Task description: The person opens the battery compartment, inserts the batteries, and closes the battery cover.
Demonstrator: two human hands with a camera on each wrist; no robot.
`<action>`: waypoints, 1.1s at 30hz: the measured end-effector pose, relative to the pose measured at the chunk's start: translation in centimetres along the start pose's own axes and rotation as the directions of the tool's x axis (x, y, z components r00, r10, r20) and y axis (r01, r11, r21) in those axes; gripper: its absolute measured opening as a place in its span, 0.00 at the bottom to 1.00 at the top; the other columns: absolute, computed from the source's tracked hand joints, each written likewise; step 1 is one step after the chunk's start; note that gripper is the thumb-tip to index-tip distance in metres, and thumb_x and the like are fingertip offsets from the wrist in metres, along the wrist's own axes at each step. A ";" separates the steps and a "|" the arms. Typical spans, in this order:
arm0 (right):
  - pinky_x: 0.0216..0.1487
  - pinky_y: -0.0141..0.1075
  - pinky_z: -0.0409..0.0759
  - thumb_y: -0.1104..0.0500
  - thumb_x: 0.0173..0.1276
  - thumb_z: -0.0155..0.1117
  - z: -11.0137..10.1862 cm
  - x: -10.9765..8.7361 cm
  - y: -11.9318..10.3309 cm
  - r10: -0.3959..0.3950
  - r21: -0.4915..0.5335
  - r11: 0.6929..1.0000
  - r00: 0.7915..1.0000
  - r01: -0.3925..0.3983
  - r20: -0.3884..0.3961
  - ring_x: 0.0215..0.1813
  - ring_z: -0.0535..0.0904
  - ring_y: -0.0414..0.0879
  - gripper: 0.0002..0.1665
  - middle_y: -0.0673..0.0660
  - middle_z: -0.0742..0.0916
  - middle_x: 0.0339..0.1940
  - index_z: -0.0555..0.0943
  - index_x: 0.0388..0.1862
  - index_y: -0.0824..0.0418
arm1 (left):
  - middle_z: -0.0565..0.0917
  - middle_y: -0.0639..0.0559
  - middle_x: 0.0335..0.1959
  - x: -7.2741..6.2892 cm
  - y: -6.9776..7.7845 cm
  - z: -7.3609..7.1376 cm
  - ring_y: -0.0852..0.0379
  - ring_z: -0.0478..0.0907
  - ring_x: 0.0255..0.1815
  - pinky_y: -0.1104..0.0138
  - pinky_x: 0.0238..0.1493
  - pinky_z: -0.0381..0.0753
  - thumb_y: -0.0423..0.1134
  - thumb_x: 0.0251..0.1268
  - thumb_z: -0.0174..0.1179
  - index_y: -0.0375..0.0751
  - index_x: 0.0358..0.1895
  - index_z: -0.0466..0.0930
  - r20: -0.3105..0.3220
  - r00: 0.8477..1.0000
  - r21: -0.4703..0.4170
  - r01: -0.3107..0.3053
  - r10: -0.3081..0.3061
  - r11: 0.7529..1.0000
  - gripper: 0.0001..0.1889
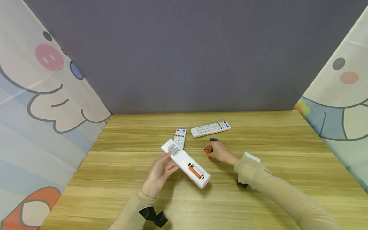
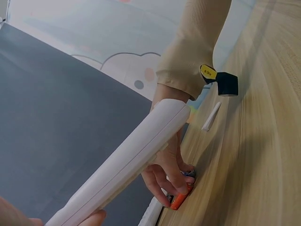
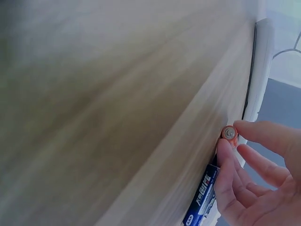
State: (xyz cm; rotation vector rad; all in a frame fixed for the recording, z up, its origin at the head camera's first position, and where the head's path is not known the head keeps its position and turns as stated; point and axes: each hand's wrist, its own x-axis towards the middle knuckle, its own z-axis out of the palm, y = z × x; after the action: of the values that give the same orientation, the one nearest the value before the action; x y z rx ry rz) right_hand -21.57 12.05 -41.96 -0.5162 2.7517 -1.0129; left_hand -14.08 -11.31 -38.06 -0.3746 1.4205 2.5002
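Wooden tabletop [image 1: 115, 156] below, the remote's [image 1: 183, 160] compartment [image 1: 199, 168] holds one orange battery [image 1: 195, 172].

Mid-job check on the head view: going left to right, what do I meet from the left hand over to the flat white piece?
Left hand → partly covered remote → seated orange battery → pinched orange battery → right hand → flat white piece.

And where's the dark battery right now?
In the head view, the dark battery lies on the table just right of centre, between the right hand and the farthest white remote.
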 end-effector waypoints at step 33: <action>0.19 0.27 0.71 0.69 0.49 0.61 0.3 -0.4 0.1 -0.090 -0.026 0.996 0.996 0.090 0.007 0.20 0.70 0.37 0.10 0.50 0.80 0.20 0.81 0.33 0.67 | 0.77 0.46 0.38 0.1 -0.2 -0.2 0.54 0.78 0.35 0.61 0.43 0.80 0.35 0.66 0.46 0.27 0.57 0.58 0.004 1.000 -0.013 -0.003 0.003 1.000 0.21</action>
State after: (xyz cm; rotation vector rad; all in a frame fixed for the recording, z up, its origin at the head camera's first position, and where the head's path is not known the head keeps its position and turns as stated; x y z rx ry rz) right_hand -21.15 12.01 -42.24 -0.6520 2.7625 -0.9942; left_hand -14.04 -11.40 -38.38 -0.3697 1.4043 2.5122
